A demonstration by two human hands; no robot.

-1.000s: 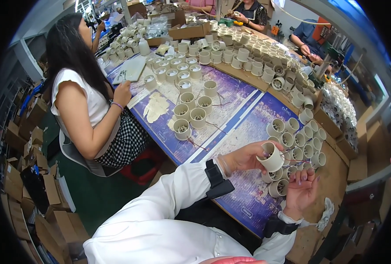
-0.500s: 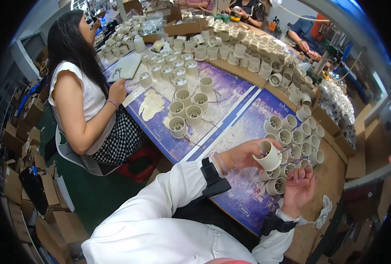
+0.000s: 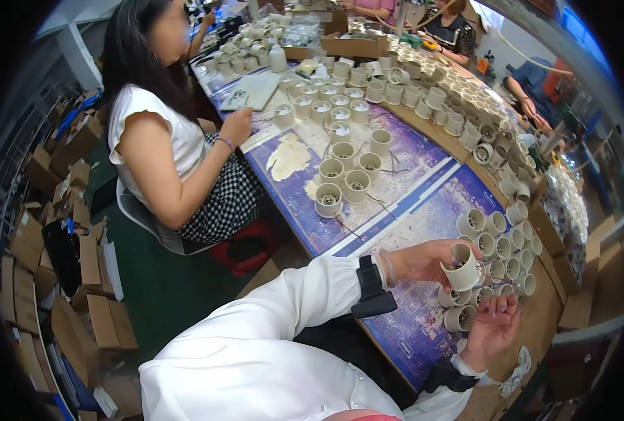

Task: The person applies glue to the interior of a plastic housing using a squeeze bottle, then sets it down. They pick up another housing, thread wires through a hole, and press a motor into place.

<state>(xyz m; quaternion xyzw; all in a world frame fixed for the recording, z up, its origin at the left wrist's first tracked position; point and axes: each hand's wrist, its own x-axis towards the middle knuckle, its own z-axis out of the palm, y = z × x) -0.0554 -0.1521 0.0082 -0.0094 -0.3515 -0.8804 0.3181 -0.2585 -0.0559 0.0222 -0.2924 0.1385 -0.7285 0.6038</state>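
Note:
My left hand is closed around a cream cylindrical cup, its open mouth tilted up and small dark parts showing inside. Thin dark wires stick out from the cup's right side. Just below and right of it is my right hand, palm up, fingers loosely bent and apart, with nothing visible in them. Several similar cups stand in rows under and behind my hands, at the table's right end. Black bands are strapped round both my wrists.
Toward the middle of the purple-covered table stands another group of wired cups, with white-filled cups behind. A co-worker sits at the left. Many cups crowd the cardboard strip beyond. A crumpled white glove lies at the right edge.
My view has swung left, so the whole scene sits further right. My left hand still grips the cup; my right hand has dropped slightly away below it.

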